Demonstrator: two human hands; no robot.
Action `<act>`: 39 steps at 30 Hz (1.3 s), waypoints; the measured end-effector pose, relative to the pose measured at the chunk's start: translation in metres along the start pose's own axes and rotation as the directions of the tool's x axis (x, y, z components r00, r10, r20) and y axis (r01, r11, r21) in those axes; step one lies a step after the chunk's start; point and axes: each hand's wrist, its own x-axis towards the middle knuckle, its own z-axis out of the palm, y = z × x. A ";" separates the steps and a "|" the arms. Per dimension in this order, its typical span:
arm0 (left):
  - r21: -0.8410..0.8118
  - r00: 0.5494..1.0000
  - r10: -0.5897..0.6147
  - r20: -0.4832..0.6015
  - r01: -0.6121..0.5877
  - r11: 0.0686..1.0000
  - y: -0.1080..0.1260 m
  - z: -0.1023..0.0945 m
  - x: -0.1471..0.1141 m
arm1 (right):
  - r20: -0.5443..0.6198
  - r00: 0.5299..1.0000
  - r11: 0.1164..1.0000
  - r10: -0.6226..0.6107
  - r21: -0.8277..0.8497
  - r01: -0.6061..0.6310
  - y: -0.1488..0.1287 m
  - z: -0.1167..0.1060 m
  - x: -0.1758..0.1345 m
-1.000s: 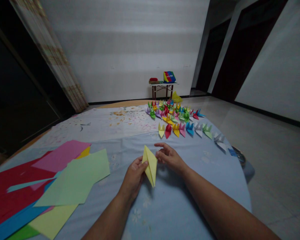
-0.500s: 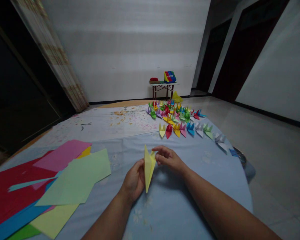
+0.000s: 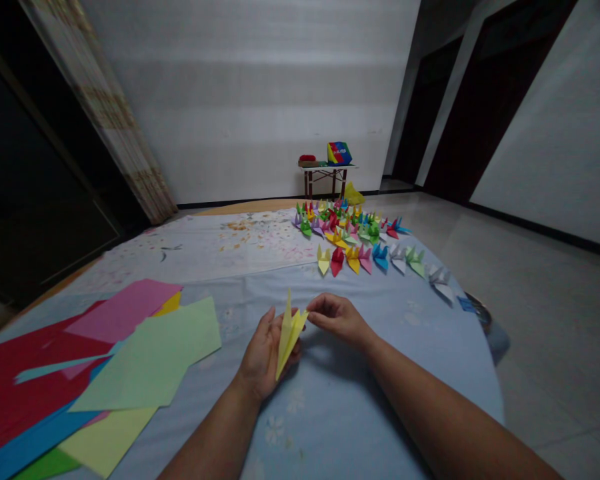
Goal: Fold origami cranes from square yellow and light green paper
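L hand (image 3: pixel 264 357): some fingers partly hidden behind yellow folded paper (image 3: pixel 286 343), ctr. Both forearms (image 3: pixel 430 400) cut by btm edge. Red sheet (image 3: pixel 10 413) cut at L edge. Box (image 3: pixel 339 153) lettering, upper ctr, too small. Far cranes (image 3: pixel 333 220) overlap; can't count.

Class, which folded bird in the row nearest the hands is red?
Second from left: the red bird, between the pale yellow bird and golden bird; the row's only red one.

Sheets (image 3: pixel 150 363) left of folded paper (image 3: pixel 289 339)
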 end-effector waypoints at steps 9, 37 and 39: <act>0.470 0.937 0.300 -0.179 -0.187 0.863 0.005 -0.012 0.007 | 0.164 0.959 0.781 -0.230 -0.557 0.283 -0.010 -0.018 -0.003; 0.942 0.826 0.473 0.307 -0.333 -0.030 0.011 -0.028 0.002 | 0.222 0.936 0.601 -0.272 -0.721 0.345 0.007 -0.015 -0.003; 0.948 0.849 0.447 0.282 -0.317 0.003 0.013 -0.030 0.002 | 0.188 0.933 0.607 -0.308 -0.716 0.344 0.007 -0.016 -0.002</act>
